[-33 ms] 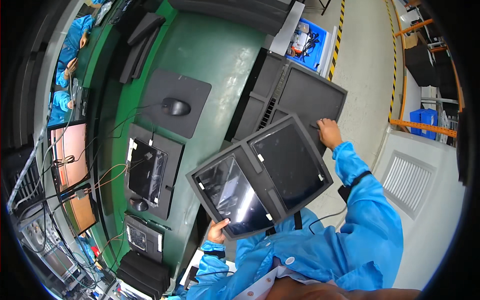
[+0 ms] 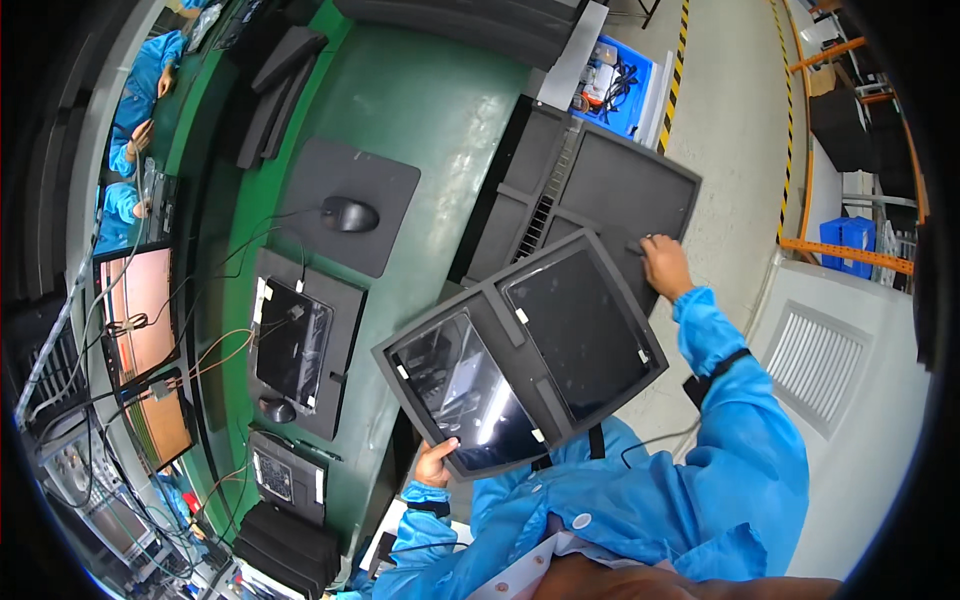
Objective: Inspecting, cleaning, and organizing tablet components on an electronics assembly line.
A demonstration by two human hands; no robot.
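Smooth green desk: extending along left, beside both trays.
Bare left hand: gripping lower corner of black, rectangular, foam-like two-bay tray, with thumb on top.
Position of two-bay tray: right of desk edge, overlapping near part of black, shallow, compartmented tray.
Long axis of two-bay tray: running obliquely, lower left to upper right; open side facing up.
Dark, glossy, rectangular left panel and right panel: seated face up, with long sides crossing that axis.
Bare right hand: closed at right edge of compartmented tray, apparently gripping it.
Step in hand (judged): handling both trays together.
Next move (judged): calling for level support and firm edge grips.
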